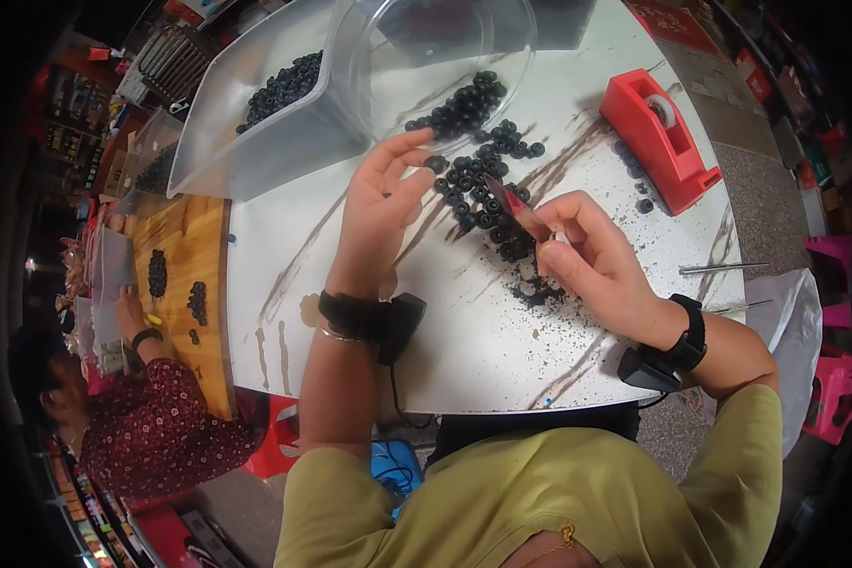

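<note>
My left hand (383, 194) is over the left side of the pile, its thumb and fingers closed around a small round black piece (435, 164) at the fingertips. In my right hand (592, 256) is a small knife (521, 208), its reddish blade angled up and left over the pieces. Beneath the blade, several loose round black pieces (469, 185), many with a pale ring or hole, spread across the white marbled table (341, 350). Fine black scraps (540, 292) lie below the knife and scatter toward the near edge.
A translucent bin (256, 156) of black pieces and a round clear container (369, 90) stand at the far side. A red tape dispenser (658, 142) and a metal rod (724, 269) lie right. At left, another person's hand (130, 312) rests by a wooden board (213, 312).
</note>
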Action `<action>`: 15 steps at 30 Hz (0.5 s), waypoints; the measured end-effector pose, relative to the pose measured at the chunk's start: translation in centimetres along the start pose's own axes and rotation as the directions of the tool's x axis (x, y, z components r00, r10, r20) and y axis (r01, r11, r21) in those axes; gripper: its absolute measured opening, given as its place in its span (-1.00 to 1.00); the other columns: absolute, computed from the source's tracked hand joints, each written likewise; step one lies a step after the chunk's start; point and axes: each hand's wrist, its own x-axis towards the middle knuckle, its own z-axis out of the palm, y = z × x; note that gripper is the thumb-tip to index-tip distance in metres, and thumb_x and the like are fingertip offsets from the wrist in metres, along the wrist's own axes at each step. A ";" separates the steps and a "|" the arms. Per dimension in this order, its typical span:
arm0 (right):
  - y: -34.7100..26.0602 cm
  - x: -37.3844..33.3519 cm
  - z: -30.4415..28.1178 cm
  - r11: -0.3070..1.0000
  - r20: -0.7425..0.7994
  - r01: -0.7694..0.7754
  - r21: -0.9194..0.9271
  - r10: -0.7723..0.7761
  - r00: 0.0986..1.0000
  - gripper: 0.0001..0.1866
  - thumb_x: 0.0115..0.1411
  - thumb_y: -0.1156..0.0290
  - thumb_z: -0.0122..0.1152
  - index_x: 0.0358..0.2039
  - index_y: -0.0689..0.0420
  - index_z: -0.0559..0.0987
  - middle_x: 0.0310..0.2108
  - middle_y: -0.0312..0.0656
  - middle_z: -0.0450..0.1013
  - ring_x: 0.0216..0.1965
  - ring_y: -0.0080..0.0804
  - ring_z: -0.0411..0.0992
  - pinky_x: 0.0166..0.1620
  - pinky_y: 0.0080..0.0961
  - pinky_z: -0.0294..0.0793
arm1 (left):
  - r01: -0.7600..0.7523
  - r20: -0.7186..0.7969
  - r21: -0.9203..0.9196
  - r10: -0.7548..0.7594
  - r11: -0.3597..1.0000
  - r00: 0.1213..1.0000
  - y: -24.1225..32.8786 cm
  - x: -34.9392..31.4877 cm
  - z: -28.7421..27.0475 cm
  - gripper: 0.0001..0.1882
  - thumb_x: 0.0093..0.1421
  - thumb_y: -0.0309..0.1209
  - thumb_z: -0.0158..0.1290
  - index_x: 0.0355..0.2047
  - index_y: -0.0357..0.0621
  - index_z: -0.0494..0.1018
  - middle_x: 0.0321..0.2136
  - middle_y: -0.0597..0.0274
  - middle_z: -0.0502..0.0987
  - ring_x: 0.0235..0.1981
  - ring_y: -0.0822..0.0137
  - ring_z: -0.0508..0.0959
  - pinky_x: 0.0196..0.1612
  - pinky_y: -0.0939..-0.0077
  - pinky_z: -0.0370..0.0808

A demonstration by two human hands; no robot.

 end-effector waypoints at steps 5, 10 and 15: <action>0.1 0.0 0.0 1.000 0.016 0.002 0.017 -0.002 1.000 -0.76 0.18 0.44 -0.10 -0.13 0.15 0.23 -0.14 -0.25 0.28 -0.42 -0.70 0.24 -0.49 -0.82 0.19 | -0.023 -0.079 -0.066 0.018 0.998 0.997 -0.6 0.6 -0.6 -0.57 0.08 -0.57 -0.08 0.01 -0.26 0.21 -0.37 0.34 0.33 -0.66 0.75 0.13 -0.68 0.89 0.01; 0.1 0.0 -0.1 1.000 0.031 0.014 -0.004 -0.014 0.999 -0.76 0.19 0.43 -0.10 -0.13 0.15 0.23 -0.14 -0.25 0.28 -0.42 -0.70 0.24 -0.51 -0.82 0.18 | 0.021 -0.054 -0.124 -0.028 0.992 0.998 -0.7 0.8 -1.3 -0.63 0.14 -0.51 -0.12 -0.02 -0.29 0.22 -0.40 0.34 0.29 -0.71 0.73 0.10 -0.69 0.86 0.00; 0.2 0.0 -0.1 1.000 0.014 0.002 0.017 -0.002 1.000 -0.76 0.19 0.43 -0.10 -0.14 0.16 0.23 -0.17 -0.26 0.28 -0.43 -0.71 0.24 -0.53 -0.82 0.17 | 0.142 -0.029 -0.536 -0.186 0.832 0.982 -0.7 0.7 -1.5 -0.81 0.19 -0.38 -0.20 -0.32 -0.25 0.32 -0.52 0.32 0.26 -0.75 0.67 0.06 -0.71 0.79 -0.03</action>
